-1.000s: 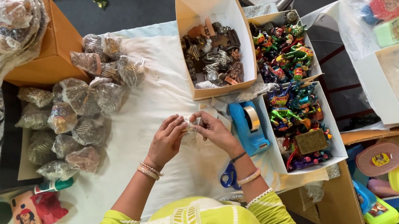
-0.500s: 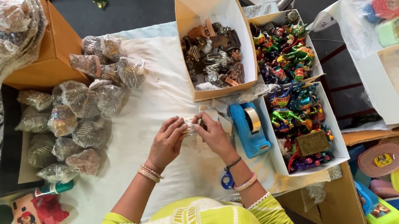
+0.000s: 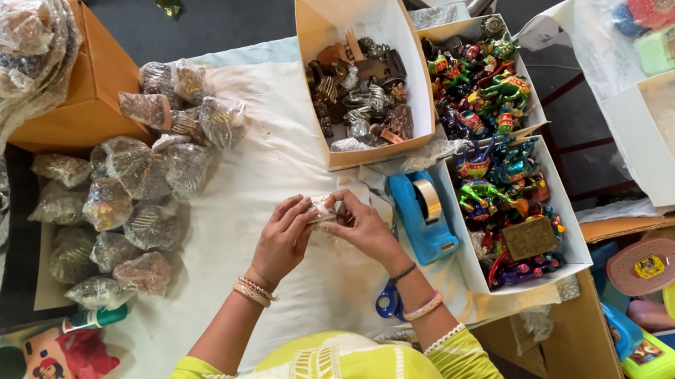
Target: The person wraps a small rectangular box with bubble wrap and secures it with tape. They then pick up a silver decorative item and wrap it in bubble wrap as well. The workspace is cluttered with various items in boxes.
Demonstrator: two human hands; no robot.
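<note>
Little has shifted since a second ago: both hands stay over the same spot of the white-cloth-covered tabletop (image 3: 269, 160), fingers only slightly rearranged around the small clear-plastic-wrapped figurine (image 3: 323, 211) pinched between them. The left hand (image 3: 283, 240) curls over the near side of the little packet while the right hand (image 3: 363, 226) grips its far end, so the two close on it from opposite sides, apparently to keep the wrapping tight; how the fingertips lie under the film is too small to tell. A blue tape dispenser (image 3: 423, 216) sits just beside the right hand, within easy reach, and blue-handled scissors (image 3: 388, 299) lie under the right forearm. Directly ahead stands an open cardboard box of dark metal figurines (image 3: 362, 98), with two white boxes of brightly painted figurines (image 3: 500, 144) next to it on the right, all unwrapped. On the left, well apart from the hands, a heap of finished plastic-wrapped bundles (image 3: 130, 200) is gathered on the cloth, keeping wrapped pieces separate from unwrapped ones.
</note>
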